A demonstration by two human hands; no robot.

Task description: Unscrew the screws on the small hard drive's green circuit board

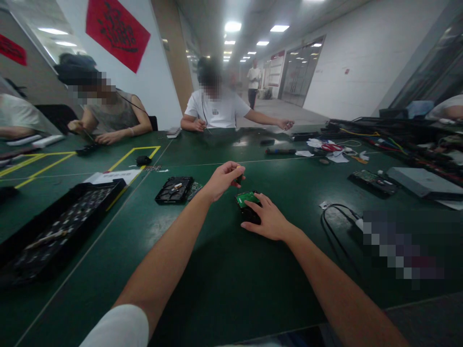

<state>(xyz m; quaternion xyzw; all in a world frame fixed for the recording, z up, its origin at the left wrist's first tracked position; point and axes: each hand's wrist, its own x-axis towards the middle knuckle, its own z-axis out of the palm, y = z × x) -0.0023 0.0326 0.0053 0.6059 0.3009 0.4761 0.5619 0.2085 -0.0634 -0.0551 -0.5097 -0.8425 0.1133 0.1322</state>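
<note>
A hard drive (247, 197) with a green circuit board facing up lies on the table in front of me. My right hand (269, 219) lies over its right side, thumb at the near edge and fingers across the top, holding it against the table. Above the drive's far left corner, my left hand (226, 180) pinches the dark handle of a small screwdriver (239, 179). Its thin shaft points down toward the board; whether the tip touches a screw is too small to tell.
A black tray of small parts (68, 221) stands left. An opened black drive casing (174, 190) lies beyond my left forearm. At right are another drive (372, 183), a grey box (423, 182) and a black cable (325, 224). Co-workers (215, 106) sit across the table.
</note>
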